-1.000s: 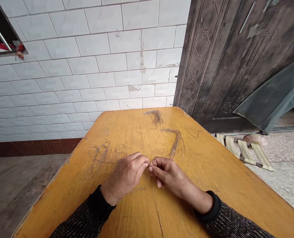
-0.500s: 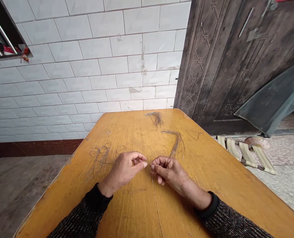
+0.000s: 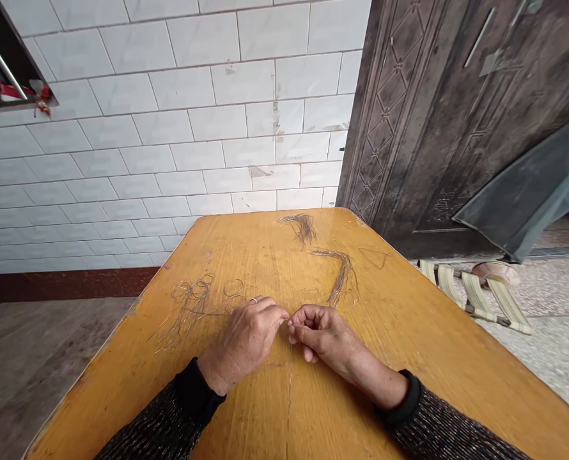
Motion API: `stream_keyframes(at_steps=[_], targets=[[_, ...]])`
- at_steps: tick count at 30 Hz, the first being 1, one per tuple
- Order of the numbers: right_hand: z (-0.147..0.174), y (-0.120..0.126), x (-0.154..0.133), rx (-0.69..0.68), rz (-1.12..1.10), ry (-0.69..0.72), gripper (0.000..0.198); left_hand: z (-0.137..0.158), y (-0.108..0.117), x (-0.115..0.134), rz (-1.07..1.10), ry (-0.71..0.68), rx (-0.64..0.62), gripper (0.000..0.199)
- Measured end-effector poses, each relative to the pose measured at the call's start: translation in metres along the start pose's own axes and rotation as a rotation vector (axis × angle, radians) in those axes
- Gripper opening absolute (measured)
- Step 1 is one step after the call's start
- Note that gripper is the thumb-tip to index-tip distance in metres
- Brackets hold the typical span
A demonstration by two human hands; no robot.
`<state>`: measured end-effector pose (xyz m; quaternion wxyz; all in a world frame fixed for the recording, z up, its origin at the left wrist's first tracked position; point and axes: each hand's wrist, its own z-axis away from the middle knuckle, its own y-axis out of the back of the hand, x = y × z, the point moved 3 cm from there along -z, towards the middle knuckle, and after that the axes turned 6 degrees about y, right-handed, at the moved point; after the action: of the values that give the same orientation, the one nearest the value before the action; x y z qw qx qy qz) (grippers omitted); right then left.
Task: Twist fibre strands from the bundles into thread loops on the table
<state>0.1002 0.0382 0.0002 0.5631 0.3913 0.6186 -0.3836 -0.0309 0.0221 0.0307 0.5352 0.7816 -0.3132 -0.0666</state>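
Over the middle of the wooden table (image 3: 246, 255), my left hand (image 3: 247, 338) and my right hand (image 3: 330, 338) meet at the fingertips. Between the right thumb and forefinger is pinched a thin wire (image 3: 289, 390), which hangs down towards the near edge. The left fingers are closed at the wire's upper end, and a ring shows on one of them. Left of my left hand lies a loose tangle of looped wires (image 3: 188, 306). Just beyond my right hand rests a bent bundle of wires (image 3: 342, 271).
Farther back on the table is a second wire bundle (image 3: 301, 225), and a single bent wire (image 3: 375, 258) lies to the right. A white tiled wall (image 3: 193, 128) stands behind, beside a dark carved door (image 3: 423, 147). A strapped folding stool (image 3: 481, 297) is on the floor.
My left hand has turned palm-down and moved right, its fingertips closing up to the right ones. The hanging wire has swung left. My right hand has hardly moved.
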Motion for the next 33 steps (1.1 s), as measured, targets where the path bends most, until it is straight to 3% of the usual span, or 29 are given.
stream_keyframes(at_steps=[5, 10, 12, 15, 21, 26, 33], targets=[[-0.003, 0.003, 0.005, 0.032, 0.052, 0.002, 0.010, -0.001, 0.004, 0.006, -0.067, -0.021, 0.003, 0.020], [-0.007, 0.015, -0.001, 0.165, -0.048, 0.048, 0.021, -0.001, 0.017, 0.004, 0.102, 0.094, 0.270, 0.018], [-0.007, 0.019, -0.006, 0.212, -0.095, 0.071, 0.026, 0.000, 0.014, 0.001, 0.213, 0.204, 0.191, 0.020], [-0.007, 0.022, -0.012, 0.254, -0.141, 0.101, 0.029, 0.001, 0.002, 0.000, 0.376, 0.371, -0.055, 0.028], [-0.006, 0.023, -0.013, 0.254, -0.121, 0.122, 0.030, 0.004, -0.017, 0.011, 0.995, 0.644, -0.401, 0.025], [-0.006, 0.023, -0.010, 0.226, -0.083, 0.137, 0.027, 0.006, -0.025, 0.016, 1.096, 0.681, -0.425, 0.016], [-0.006, 0.022, -0.008, 0.248, -0.131, 0.096, 0.025, 0.008, -0.029, 0.021, 1.047, 0.572, -0.467, 0.009]])
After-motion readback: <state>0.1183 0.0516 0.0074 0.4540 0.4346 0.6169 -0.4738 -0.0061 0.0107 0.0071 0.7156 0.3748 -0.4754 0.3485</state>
